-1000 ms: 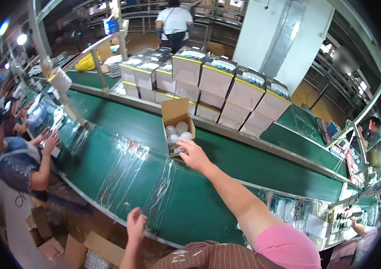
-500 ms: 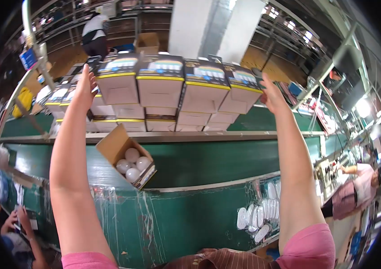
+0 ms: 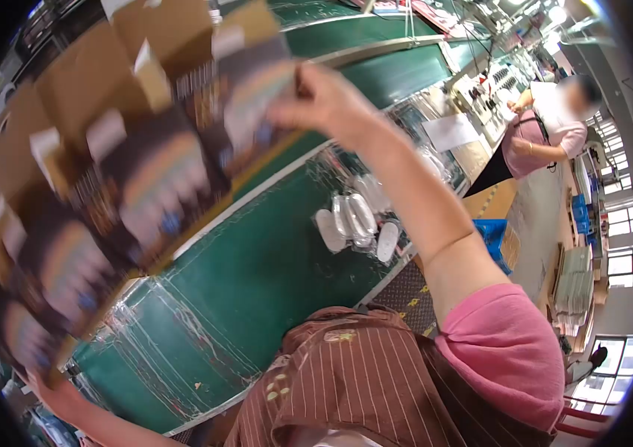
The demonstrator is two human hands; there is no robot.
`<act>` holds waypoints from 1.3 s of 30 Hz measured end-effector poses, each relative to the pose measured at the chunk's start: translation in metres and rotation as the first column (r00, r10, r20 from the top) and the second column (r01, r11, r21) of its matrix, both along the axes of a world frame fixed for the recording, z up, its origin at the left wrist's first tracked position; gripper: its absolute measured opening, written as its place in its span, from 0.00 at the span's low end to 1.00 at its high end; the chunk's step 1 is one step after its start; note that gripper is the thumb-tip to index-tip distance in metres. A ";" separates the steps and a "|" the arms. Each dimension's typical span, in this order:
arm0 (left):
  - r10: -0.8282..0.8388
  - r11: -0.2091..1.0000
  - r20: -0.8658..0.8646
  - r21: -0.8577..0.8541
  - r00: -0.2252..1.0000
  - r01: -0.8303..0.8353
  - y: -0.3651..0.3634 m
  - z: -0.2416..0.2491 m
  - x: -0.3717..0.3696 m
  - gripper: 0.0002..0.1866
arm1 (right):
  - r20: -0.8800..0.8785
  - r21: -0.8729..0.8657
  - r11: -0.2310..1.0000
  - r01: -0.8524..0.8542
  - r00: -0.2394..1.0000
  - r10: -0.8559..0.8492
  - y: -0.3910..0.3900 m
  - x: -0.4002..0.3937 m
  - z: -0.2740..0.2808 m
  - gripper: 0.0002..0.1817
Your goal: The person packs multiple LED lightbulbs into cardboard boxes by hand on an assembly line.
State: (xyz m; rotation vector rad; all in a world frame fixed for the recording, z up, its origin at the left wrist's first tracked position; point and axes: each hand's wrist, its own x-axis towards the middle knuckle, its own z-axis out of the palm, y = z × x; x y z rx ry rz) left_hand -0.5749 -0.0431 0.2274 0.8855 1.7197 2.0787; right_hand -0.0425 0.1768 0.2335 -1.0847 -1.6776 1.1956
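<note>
A row of several open-topped light bulb boxes (image 3: 164, 186), dark with a rainbow band and pictures of bulbs, is squeezed end to end between my two hands. It tilts down to the left and is blurred by motion. My right hand (image 3: 324, 100) presses on the end box at the upper right, thumb and fingers on its side. At the lower left, my left hand (image 3: 44, 384) is against the opposite end box, its fingers mostly hidden. Brown flaps (image 3: 85, 63) stand up from the boxes, and I cannot see inside them.
Below runs a green work surface (image 3: 249, 261) with a pale edge strip. Clear-wrapped white oval parts (image 3: 354, 220) lie on it to the right. A person in a pink apron (image 3: 533, 141) stands beyond, near a blue crate (image 3: 492, 242).
My hands have closed on a row of boxes and lifted it off the stack, toward me and to the left. My view has swung right; the open box of bulbs is out of sight.
</note>
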 end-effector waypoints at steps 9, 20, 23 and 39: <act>-0.125 0.857 -0.034 -0.507 0.992 0.091 -0.238 -0.219 0.129 0.31 | 0.014 -0.232 0.939 -0.253 0.964 0.264 -0.142 0.021 -0.270 0.40; 0.475 0.779 -0.112 -0.409 0.873 -0.476 -0.284 -0.234 0.211 0.27 | 0.647 -0.128 0.984 -0.124 0.741 0.178 -0.174 0.194 -0.189 0.25; 0.427 0.814 -0.252 -0.311 0.868 -0.491 -0.262 -0.199 0.282 0.24 | 0.815 0.074 0.956 -0.286 0.570 0.107 -0.204 0.253 -0.215 0.23; -0.330 0.907 -0.921 -0.370 0.208 -0.201 0.026 -0.078 0.372 0.31 | 0.357 -0.196 0.974 -0.112 0.917 0.178 -0.192 0.235 -0.148 0.25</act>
